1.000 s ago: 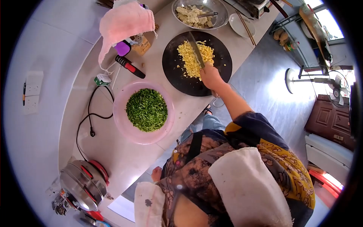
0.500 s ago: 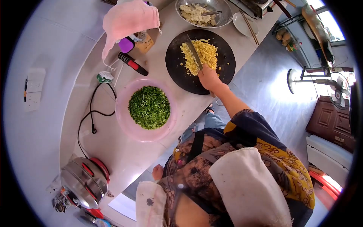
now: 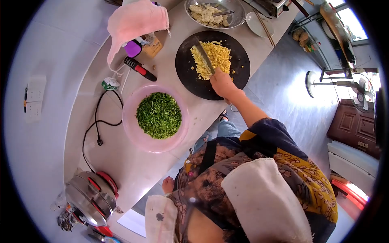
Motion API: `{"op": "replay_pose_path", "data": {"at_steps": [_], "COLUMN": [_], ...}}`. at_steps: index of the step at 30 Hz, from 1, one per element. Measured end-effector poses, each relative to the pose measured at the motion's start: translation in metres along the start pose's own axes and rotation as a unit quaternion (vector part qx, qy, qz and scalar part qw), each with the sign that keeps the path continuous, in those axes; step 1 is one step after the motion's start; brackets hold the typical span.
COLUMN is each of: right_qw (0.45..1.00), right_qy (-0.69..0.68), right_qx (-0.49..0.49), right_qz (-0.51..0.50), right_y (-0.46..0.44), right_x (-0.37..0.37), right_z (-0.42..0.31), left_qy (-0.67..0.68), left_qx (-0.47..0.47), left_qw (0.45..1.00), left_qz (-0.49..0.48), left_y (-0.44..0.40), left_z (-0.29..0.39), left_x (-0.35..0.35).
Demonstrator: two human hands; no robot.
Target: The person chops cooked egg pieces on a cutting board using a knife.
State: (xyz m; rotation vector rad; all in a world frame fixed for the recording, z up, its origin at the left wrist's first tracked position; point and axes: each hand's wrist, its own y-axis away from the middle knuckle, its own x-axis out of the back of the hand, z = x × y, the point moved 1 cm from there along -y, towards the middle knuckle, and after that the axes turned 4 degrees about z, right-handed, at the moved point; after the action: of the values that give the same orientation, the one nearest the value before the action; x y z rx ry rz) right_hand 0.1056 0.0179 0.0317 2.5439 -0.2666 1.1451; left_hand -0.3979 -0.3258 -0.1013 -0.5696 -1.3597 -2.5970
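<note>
My right hand is closed around the handle of a kitchen knife. The blade lies across a heap of finely chopped yellow food, which looks like cooked egg, on a round dark chopping board. A few yellow bits lie scattered around the heap. My left hand hangs low beside my body at the counter's near edge, fingers curled and nothing visible in them. Between the hands stands a pink bowl of finely chopped greens.
Past the board are a metal bowl of pale food with a utensil, and a white plate with chopsticks. A black-and-red tool, a pink cloth, a black cord and a steel electric pot line the wall side.
The knife's tip has swung slightly left over the yellow heap, the hand still on the handle. The whole view has shifted a little; my left hand stays low.
</note>
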Motion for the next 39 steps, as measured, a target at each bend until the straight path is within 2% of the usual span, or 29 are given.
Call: {"op": "replay_pose_path", "data": {"at_steps": [2, 3, 6, 9, 10, 12, 15, 18, 20, 22, 27, 29, 30, 36, 38, 39], "right_qw": [1.000, 1.000, 0.998, 0.998, 0.998, 0.998, 0.999, 0.999, 0.999, 0.999, 0.999, 0.999, 0.999, 0.997, 0.996, 0.994], "right_qy": [-0.020, -0.005, -0.003, 0.015, 0.019, 0.026, 0.011, 0.035, 0.041, 0.038, 0.005, 0.004, 0.006, -0.029, -0.031, 0.012], "right_qx": [0.006, 0.014, 0.058, 0.062, 0.058, 0.052, 0.032, 0.008, 0.007, 0.035, -0.004, -0.011, 0.001, 0.014, 0.043, 0.065], "right_qz": [0.016, 0.017, 0.023, 0.021, 0.017, 0.013, 0.009, 0.008, 0.008, 0.007, 0.035, 0.036, 0.041, 0.069, 0.073, 0.084], "right_y": [0.006, 0.009, 0.004, 0.003, 0.003, 0.000, 0.009, 0.007, -0.001, 0.003, -0.001, -0.009, -0.012, -0.004, -0.014, -0.023], "right_x": [0.010, 0.015, -0.002, -0.018, -0.022, -0.028, -0.009, 0.002, -0.001, 0.002, 0.016, 0.008, 0.010, 0.043, 0.063, 0.071], "right_z": [-0.009, -0.017, -0.013, -0.009, -0.004, 0.003, -0.002, 0.008, 0.020, 0.019, 0.026, 0.038, 0.038, 0.034, 0.042, 0.050], "left_qy": [-0.017, -0.061, 0.013, -0.011, 0.003, 0.032, -0.075, -0.197, -0.209, -0.193, -0.142, -0.181, -0.199, -0.186, -0.119, -0.084], "left_qx": [0.012, 0.008, -0.014, -0.012, -0.003, 0.009, -0.007, -0.066, -0.094, -0.089, -0.039, -0.082, -0.103, -0.066, -0.043, -0.031], "left_qw": [1.000, 0.998, 0.999, 0.992, 0.997, 0.999, 0.997, 0.978, 0.973, 0.977, 0.988, 0.980, 0.975, 0.980, 0.992, 0.995], "left_qz": [-0.007, -0.019, -0.051, -0.124, -0.083, 0.000, 0.023, -0.020, -0.013, -0.006, -0.038, -0.015, -0.002, 0.015, -0.022, -0.040], "left_y": [0.010, 0.000, -0.044, -0.048, -0.042, -0.003, 0.022, -0.022, -0.035, -0.034, -0.042, -0.041, -0.038, -0.013, -0.013, -0.013], "left_z": [0.019, 0.007, -0.080, -0.073, -0.066, -0.005, 0.039, -0.037, -0.063, -0.068, -0.076, -0.076, -0.071, -0.024, -0.019, -0.017], "left_x": [0.000, 0.003, 0.011, 0.019, 0.017, 0.000, -0.005, 0.006, 0.008, 0.008, 0.012, 0.010, 0.007, -0.006, -0.006, -0.007]}}
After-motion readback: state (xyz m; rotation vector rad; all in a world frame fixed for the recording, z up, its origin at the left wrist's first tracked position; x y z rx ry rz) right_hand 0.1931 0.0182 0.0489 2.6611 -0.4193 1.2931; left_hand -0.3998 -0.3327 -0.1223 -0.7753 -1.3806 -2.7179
